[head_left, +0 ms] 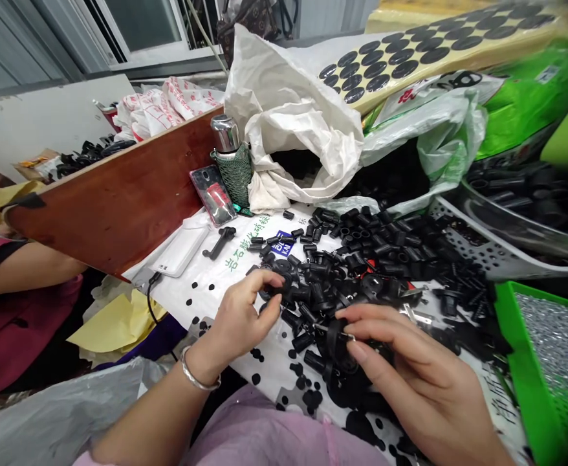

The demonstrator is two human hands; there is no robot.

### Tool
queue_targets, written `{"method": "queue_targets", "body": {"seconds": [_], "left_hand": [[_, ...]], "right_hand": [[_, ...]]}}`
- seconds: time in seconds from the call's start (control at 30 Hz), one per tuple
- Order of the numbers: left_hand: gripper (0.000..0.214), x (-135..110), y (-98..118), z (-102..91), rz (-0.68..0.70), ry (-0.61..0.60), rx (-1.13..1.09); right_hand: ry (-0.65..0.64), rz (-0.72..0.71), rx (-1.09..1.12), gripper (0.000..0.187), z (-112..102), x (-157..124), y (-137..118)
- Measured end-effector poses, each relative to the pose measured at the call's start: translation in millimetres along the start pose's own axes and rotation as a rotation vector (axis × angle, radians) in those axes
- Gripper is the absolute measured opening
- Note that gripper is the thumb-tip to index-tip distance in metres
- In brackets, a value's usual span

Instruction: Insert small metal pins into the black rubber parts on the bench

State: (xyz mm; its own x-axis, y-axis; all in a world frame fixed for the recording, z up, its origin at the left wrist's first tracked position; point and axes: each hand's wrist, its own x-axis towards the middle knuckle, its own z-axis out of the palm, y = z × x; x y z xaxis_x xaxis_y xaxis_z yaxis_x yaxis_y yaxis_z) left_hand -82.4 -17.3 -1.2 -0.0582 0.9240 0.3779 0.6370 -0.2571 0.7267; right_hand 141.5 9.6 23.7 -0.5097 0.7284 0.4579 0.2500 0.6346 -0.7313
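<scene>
My right hand [405,369] pinches a black round disc [335,340] between thumb and fingertips, and a thin metal pin shows through it. Over the near left edge of the pile, my left hand [245,320] has its thumb and forefinger apart, with black parts just behind the gap. Nothing is plainly held there; the other fingers are curled under. A heap of short black tubes [395,239] and other small black pieces spreads across a white printed sheet [230,291] beneath and beyond both hands.
A green tray [521,362] of small shiny metal pieces stands at right, beside a grey perforated basket [497,239]. Behind are an open white sack [308,142], a flask [226,136] and a phone [213,194]. A brown board [133,188] borders the left; beyond it another person's arm [32,265] shows.
</scene>
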Motion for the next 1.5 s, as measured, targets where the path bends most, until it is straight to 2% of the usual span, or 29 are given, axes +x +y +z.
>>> {"method": "queue_targets", "body": {"seconds": [0.1, 0.23, 0.37, 0.47, 0.67, 0.8, 1.03, 1.27, 1.33, 1.5], "left_hand": [[0.024, -7, 8, 7.0, 0.132, 0.028, 0.102], [0.02, -9, 16, 9.8, 0.26, -0.019, 0.179], [0.016, -7, 18, 9.3, 0.222, -0.085, 0.199], [0.017, -7, 15, 10.2, 0.202, -0.062, 0.26], [0.027, -10, 10, 15.1, 0.283, -0.064, 0.378], [0.025, -10, 10, 15.8, 0.283, -0.123, 0.385], [0.015, -10, 13, 13.0, 0.271, -0.213, 0.353], [0.014, -14, 11, 18.0, 0.315, -0.222, 0.383], [0.016, -14, 11, 18.4, 0.319, -0.222, 0.387], [0.032, -12, 14, 18.8, 0.292, -0.217, 0.345]], "right_hand": [[0.055, 0.043, 0.037, 0.014, 5, 1, -2], [0.047, 0.025, 0.063, 0.016, 10, 2, -3], [0.03, -0.031, 0.046, 0.015, 16, 6, -3], [0.011, -0.043, 0.039, 0.016, 19, 7, -2], [-0.039, -0.065, 0.045, 0.017, 21, 6, 0], [-0.111, -0.142, 0.01, 0.017, 19, 7, 1], [-0.154, -0.232, -0.057, 0.015, 10, 11, 1], [-0.241, -0.408, -0.171, 0.015, 20, 18, 4], [-0.252, -0.373, -0.127, 0.014, 21, 20, 9], [-0.267, -0.102, 0.093, 0.012, 20, 20, 21]]}}
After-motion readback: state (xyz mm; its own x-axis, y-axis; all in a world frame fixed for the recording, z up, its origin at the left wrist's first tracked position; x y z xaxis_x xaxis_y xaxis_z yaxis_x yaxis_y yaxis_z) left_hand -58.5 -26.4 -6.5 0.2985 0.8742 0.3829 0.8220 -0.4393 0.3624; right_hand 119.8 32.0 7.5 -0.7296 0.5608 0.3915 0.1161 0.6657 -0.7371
